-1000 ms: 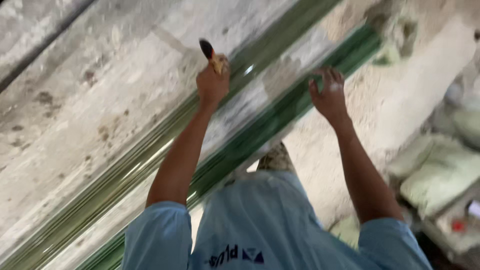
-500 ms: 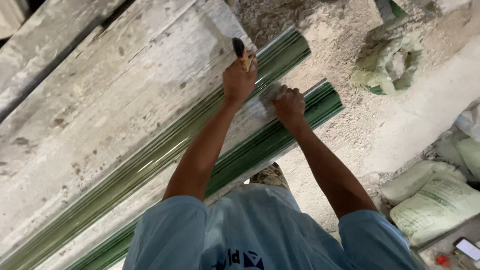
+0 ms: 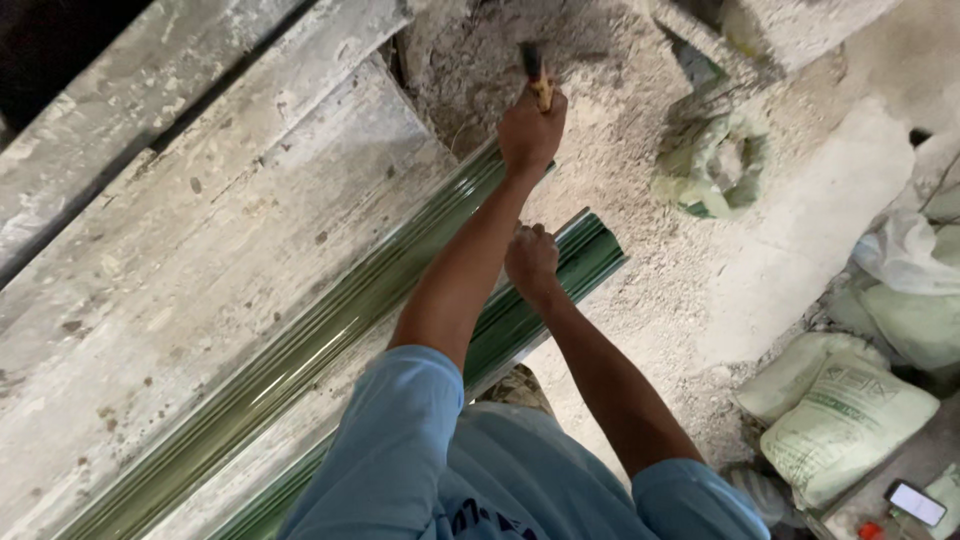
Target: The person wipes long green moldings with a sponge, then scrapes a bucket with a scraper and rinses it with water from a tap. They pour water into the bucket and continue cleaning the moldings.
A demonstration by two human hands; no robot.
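The left hand is clenched around a short wooden-handled tool with a dark head, raised above the far end of the work; only the handle top and head show, so the tool's kind cannot be told with certainty. The right hand is closed in a fist and rests on the upper edge of a long green glossy ribbed metal profile, near its cut end; whether it pinches anything small there cannot be told.

A second green ribbed profile lies parallel, just beside the first, running diagonally across weathered grey planks. Both ends overhang pale rubble ground.

Judgement: the profiles appear thin-walled and long, therefore light but prone to flex, dent and rattle. The glossy coat looks slippery and the cut end likely sharp. Best hold is along the folded ribs, back from the end.

Pale filled sacks lie well apart at right.
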